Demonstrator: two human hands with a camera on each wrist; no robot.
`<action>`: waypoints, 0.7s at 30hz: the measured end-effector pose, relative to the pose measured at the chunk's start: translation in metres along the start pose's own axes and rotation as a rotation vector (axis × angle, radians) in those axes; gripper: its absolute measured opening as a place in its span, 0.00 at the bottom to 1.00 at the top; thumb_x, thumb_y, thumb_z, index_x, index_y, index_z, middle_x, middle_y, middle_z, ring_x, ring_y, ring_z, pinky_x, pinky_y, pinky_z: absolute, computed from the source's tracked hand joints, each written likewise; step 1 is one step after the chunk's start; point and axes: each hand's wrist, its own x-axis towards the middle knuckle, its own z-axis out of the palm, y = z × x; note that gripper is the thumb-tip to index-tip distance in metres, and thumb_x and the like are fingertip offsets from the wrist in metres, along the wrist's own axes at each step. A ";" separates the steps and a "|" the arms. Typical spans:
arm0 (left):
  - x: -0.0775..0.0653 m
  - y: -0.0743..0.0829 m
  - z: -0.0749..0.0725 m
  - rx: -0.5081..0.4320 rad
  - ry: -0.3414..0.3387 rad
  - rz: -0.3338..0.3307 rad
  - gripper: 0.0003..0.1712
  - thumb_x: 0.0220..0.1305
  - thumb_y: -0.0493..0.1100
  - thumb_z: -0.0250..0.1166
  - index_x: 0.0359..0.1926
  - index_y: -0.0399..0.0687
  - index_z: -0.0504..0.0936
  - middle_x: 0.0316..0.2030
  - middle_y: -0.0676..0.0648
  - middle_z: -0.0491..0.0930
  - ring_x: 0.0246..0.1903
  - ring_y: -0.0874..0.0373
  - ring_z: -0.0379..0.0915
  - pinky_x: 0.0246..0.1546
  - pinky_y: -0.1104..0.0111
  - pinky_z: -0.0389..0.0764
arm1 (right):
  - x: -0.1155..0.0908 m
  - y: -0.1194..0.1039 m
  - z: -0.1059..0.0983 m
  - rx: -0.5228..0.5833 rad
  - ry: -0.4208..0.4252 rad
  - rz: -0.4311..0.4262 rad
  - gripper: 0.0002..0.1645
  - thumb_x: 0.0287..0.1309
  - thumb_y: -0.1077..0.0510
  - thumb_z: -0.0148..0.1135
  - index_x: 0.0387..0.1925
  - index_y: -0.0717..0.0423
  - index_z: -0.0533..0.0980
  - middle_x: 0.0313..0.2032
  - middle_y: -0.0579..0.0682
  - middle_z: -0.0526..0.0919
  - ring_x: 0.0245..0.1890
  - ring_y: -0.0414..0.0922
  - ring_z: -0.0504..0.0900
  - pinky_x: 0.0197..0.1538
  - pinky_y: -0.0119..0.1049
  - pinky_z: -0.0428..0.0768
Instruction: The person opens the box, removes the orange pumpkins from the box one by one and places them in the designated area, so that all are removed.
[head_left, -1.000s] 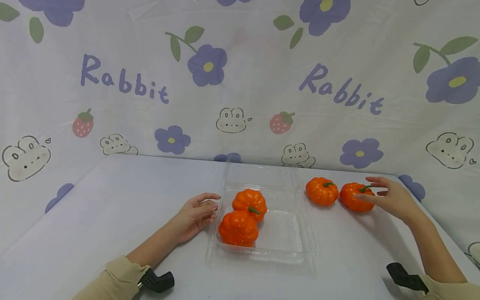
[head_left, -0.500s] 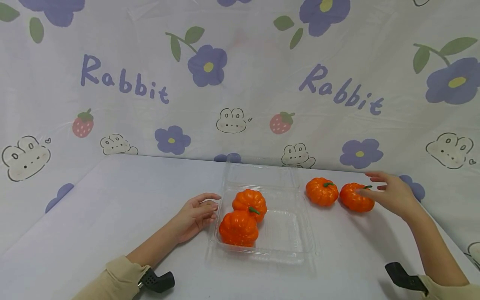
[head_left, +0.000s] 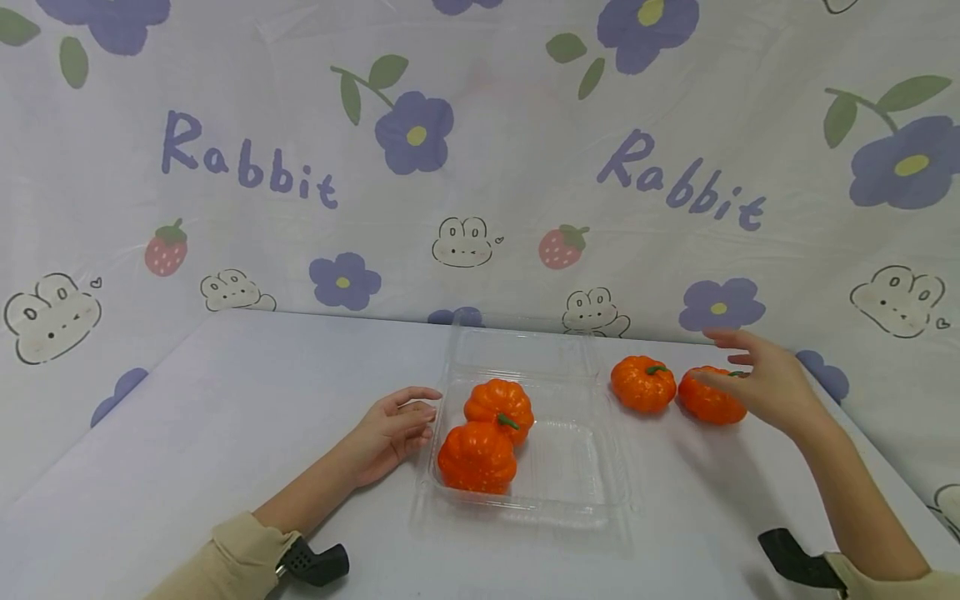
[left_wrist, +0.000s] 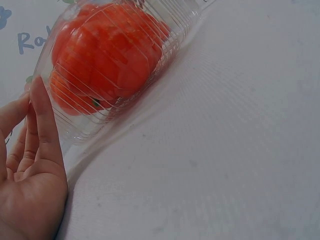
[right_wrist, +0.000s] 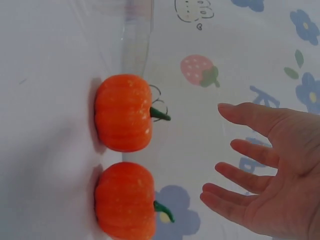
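Right hand (head_left: 772, 385) raised and holding nothing, thumb and fingers spread wide: over the last second it has shifted up and inward, from beside the outer pumpkin (head_left: 708, 407) to above it. In the head view the thumb crosses in front of that pumpkin, but the right wrist view shows a gap between them. Neither it nor the inner pumpkin (head_left: 643, 385), just beside it on the white table (head_left: 262, 400), has budged. So the count is as it was: two pumpkins outside, two in the clear plastic box (head_left: 570, 467). There the back pumpkin (head_left: 495, 404) and the front pumpkin (head_left: 477, 460) sit against each other, toward the left hand (head_left: 393, 433). Behind them the lid (head_left: 521, 354) is opened back. That left hand lies by the box wall, fingers nearly straight, gripping nothing; whether its fingertips touch the plastic, I cannot tell.
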 end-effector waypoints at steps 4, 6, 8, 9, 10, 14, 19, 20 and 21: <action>0.000 0.000 -0.001 -0.003 -0.013 0.006 0.14 0.79 0.30 0.52 0.56 0.49 0.76 0.36 0.54 0.81 0.31 0.63 0.78 0.40 0.78 0.85 | -0.002 -0.012 0.003 0.027 0.025 -0.033 0.42 0.69 0.50 0.70 0.74 0.67 0.65 0.69 0.73 0.70 0.66 0.76 0.71 0.58 0.69 0.80; 0.000 0.000 -0.002 -0.001 -0.019 0.008 0.13 0.79 0.31 0.52 0.56 0.49 0.76 0.36 0.54 0.81 0.31 0.63 0.78 0.41 0.78 0.85 | -0.002 -0.018 0.004 0.051 0.031 -0.054 0.42 0.69 0.52 0.70 0.74 0.67 0.65 0.69 0.74 0.70 0.66 0.76 0.71 0.59 0.69 0.79; -0.001 0.000 -0.002 -0.003 -0.022 0.008 0.13 0.80 0.31 0.52 0.56 0.49 0.76 0.37 0.54 0.80 0.31 0.63 0.79 0.41 0.78 0.85 | -0.002 -0.025 0.006 0.074 0.038 -0.076 0.41 0.68 0.54 0.71 0.74 0.66 0.65 0.69 0.74 0.70 0.66 0.76 0.71 0.60 0.69 0.78; -0.001 -0.001 -0.002 -0.003 -0.020 0.006 0.13 0.80 0.31 0.52 0.56 0.50 0.76 0.36 0.54 0.80 0.31 0.63 0.79 0.41 0.78 0.85 | -0.002 -0.028 0.007 0.083 0.039 -0.085 0.41 0.68 0.54 0.71 0.74 0.66 0.65 0.69 0.74 0.70 0.66 0.75 0.71 0.61 0.69 0.77; -0.001 -0.001 -0.002 -0.003 -0.019 0.004 0.13 0.80 0.31 0.52 0.56 0.50 0.76 0.36 0.54 0.80 0.31 0.63 0.79 0.41 0.78 0.85 | -0.003 -0.031 0.008 0.096 0.039 -0.096 0.41 0.68 0.55 0.71 0.74 0.66 0.65 0.68 0.74 0.71 0.66 0.75 0.71 0.61 0.69 0.77; 0.000 0.000 -0.001 -0.009 -0.017 -0.003 0.14 0.80 0.30 0.52 0.56 0.50 0.76 0.36 0.53 0.80 0.31 0.63 0.79 0.40 0.78 0.85 | -0.004 -0.041 0.012 0.128 0.033 -0.127 0.40 0.68 0.57 0.71 0.74 0.64 0.66 0.69 0.72 0.72 0.66 0.73 0.72 0.63 0.69 0.77; -0.001 0.001 -0.001 -0.019 -0.023 -0.004 0.13 0.80 0.31 0.52 0.56 0.49 0.76 0.36 0.53 0.80 0.31 0.63 0.79 0.40 0.78 0.85 | -0.007 -0.050 0.017 0.161 0.024 -0.172 0.39 0.67 0.58 0.72 0.73 0.64 0.67 0.68 0.71 0.73 0.65 0.72 0.74 0.63 0.67 0.77; -0.001 0.001 -0.001 -0.019 -0.023 -0.003 0.13 0.80 0.31 0.52 0.56 0.49 0.76 0.36 0.53 0.80 0.31 0.63 0.79 0.41 0.78 0.85 | -0.007 -0.052 0.018 0.166 0.021 -0.182 0.39 0.67 0.59 0.72 0.73 0.64 0.67 0.68 0.70 0.73 0.65 0.72 0.75 0.63 0.66 0.77; -0.001 0.001 -0.001 -0.019 -0.026 -0.002 0.13 0.80 0.31 0.52 0.56 0.49 0.76 0.36 0.53 0.80 0.31 0.64 0.79 0.41 0.78 0.85 | -0.008 -0.053 0.019 0.169 0.021 -0.194 0.38 0.66 0.60 0.72 0.73 0.64 0.68 0.68 0.70 0.74 0.65 0.71 0.75 0.64 0.65 0.77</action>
